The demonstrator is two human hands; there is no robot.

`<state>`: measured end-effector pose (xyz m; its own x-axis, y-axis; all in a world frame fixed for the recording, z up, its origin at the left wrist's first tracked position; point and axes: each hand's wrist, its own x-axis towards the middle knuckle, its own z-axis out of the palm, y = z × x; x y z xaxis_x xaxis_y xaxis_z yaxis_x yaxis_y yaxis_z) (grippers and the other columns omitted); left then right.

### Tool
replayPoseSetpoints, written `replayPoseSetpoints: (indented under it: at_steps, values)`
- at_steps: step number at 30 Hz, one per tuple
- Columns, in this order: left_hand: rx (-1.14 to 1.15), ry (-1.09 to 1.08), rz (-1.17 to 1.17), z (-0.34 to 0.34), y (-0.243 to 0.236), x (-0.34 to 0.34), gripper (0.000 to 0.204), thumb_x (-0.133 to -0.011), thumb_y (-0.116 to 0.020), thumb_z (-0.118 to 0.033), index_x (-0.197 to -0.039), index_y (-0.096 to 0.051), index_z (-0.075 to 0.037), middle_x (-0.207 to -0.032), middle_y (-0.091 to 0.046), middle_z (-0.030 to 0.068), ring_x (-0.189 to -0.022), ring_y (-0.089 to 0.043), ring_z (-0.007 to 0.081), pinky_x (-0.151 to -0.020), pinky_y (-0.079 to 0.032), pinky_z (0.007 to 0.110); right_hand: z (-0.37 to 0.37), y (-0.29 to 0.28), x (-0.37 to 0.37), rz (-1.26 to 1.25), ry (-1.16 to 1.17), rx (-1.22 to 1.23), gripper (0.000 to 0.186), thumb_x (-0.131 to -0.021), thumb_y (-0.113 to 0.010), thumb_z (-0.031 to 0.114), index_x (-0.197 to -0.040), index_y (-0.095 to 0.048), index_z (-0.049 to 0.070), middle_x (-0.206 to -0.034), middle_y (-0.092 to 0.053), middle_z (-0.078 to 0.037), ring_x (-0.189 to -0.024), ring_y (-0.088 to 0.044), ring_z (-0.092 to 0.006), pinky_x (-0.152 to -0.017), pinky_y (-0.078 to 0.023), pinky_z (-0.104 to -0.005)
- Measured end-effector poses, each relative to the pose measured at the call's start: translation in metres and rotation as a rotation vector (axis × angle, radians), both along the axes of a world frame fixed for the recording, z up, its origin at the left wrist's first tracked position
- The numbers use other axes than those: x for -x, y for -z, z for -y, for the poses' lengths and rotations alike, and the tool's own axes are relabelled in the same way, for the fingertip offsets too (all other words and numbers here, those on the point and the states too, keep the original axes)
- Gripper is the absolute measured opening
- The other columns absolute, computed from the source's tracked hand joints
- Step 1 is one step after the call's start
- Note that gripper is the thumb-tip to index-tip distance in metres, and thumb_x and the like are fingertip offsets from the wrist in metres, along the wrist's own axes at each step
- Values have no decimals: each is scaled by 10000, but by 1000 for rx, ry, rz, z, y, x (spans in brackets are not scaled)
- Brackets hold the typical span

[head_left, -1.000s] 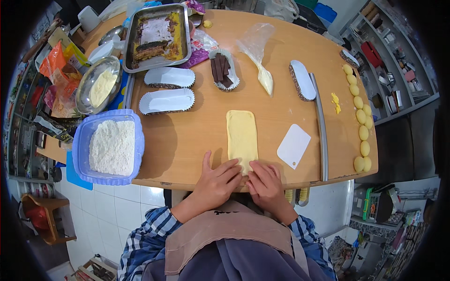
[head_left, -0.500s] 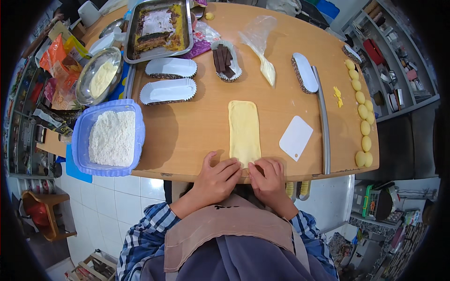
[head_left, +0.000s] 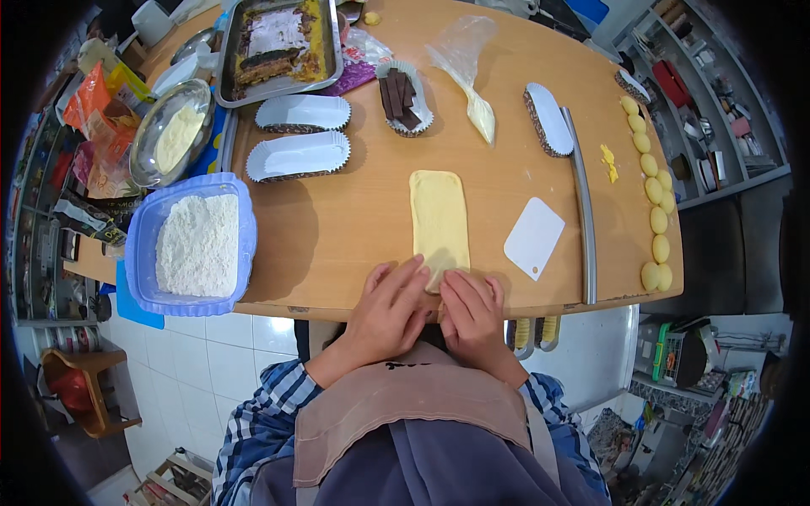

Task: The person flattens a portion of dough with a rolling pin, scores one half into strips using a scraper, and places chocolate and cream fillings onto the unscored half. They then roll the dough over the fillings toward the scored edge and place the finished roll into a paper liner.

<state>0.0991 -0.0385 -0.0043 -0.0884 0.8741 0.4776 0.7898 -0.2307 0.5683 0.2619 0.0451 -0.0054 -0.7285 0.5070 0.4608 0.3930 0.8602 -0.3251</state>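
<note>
A long, flat strip of pale yellow dough [head_left: 439, 211] lies lengthwise in front of me, its near end by the table's front edge. My left hand [head_left: 386, 310] rests at the near left corner, fingertips pressed onto the dough and thumb tucked in close to the edge. At the near right corner, my right hand [head_left: 474, 314] has its fingers bent together over the dough's end. Both hands grip this near end, which they partly hide. Right of the strip lies a white plastic scraper [head_left: 535, 239].
A steel rod [head_left: 580, 211] stands between the scraper and a row of dough balls [head_left: 653, 191]. Leftward are a blue tub of flour [head_left: 247, 244] and paper baking cups [head_left: 298, 155]. Farther back sit chocolate sticks [head_left: 396, 97], a piping bag [head_left: 478, 114] and a metal tray [head_left: 333, 76].
My fingers have shifted from pinching the very edge to lying farther over the dough's near end. The left fingers reach farther forward. The view has tilted slightly.
</note>
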Motion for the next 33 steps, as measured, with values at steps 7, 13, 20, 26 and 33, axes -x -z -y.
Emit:
replayPoseSetpoints:
  at_steps: [7,13,20,26,33]
  values:
    - [160,-52,-222,5,-6,1,517,-757,-736,-214,-1219,-588,-33,-1295,-575,99,-1221,-505,291,-1052,-262,580,3,1,-4,29,-49,16,266,-768,-627,93,-1030,-661,55,-1152,-646,-64,-1111,-598,-208,-964,-335,-518]
    - [106,-73,-303,16,5,2,456,-730,-752,-263,-1133,-657,-71,-1275,-599,55,-1196,-531,243,-1055,-195,640,8,0,-4,-1,-32,-18,250,-789,-613,98,-1030,-662,53,-1151,-655,-80,-1109,-605,-202,-957,-334,-517]
    - [-19,-68,-320,17,15,6,400,-687,-744,-229,-1056,-687,-86,-1224,-629,45,-1139,-573,225,-1059,-189,643,21,18,-1,10,-102,-58,358,-807,-604,126,-1156,-608,48,-1204,-642,-87,-1150,-584,-188,-958,-323,-501]
    - [-43,-93,-307,16,17,4,364,-706,-740,-240,-1035,-690,-91,-1196,-643,41,-1118,-583,217,-1056,-183,649,20,12,-17,16,-149,-128,399,-817,-594,106,-1210,-565,43,-1240,-628,-103,-1172,-573,-190,-960,-320,-509]
    - [-41,-99,-316,15,17,3,338,-720,-737,-266,-1018,-691,-113,-1203,-639,41,-1108,-583,218,-1052,-182,653,16,17,-25,23,-98,-54,419,-786,-586,43,-1203,-561,12,-1224,-626,-118,-1173,-572,-222,-988,-312,-556]
